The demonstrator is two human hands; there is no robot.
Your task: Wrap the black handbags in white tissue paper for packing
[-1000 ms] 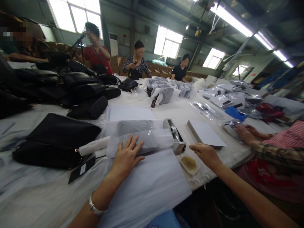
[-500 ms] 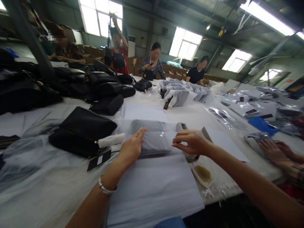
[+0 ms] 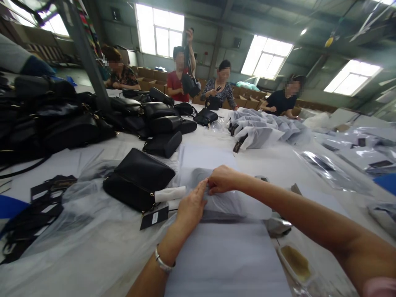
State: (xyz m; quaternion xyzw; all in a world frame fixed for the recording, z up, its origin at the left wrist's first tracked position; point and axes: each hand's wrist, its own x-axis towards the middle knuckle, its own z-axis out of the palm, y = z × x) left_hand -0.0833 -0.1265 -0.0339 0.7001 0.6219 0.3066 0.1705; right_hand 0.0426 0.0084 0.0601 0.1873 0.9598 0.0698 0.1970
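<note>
A flat bundle in thin white paper [image 3: 225, 208], with something grey showing through, lies in front of me on large white sheets [image 3: 229, 255]. My left hand [image 3: 192, 203] rests on its left side, fingers stretched out. Just beside those fingertips, my right hand [image 3: 224, 179] presses on the bundle with curled fingers. Whatever it may pinch is hidden. Left of my hands sits a black handbag [image 3: 140, 177], with a white-wrapped part [image 3: 170, 194] and a black tag [image 3: 154, 218] at its near right corner.
Black bags [image 3: 154, 111] are heaped at the left, near loose black tags [image 3: 46, 202]. White-wrapped bags [image 3: 262, 126] stand in a row farther back. At right are clear plastic packs [image 3: 324, 165], a partly hidden grey object [image 3: 278, 227] and a yellowish dish [image 3: 295, 262]. Several people work across the table.
My right hand has moved left across the bundle, up to my left fingertips, and its fingers have curled in. The left hand stays on the bundle. The view has turned left.
</note>
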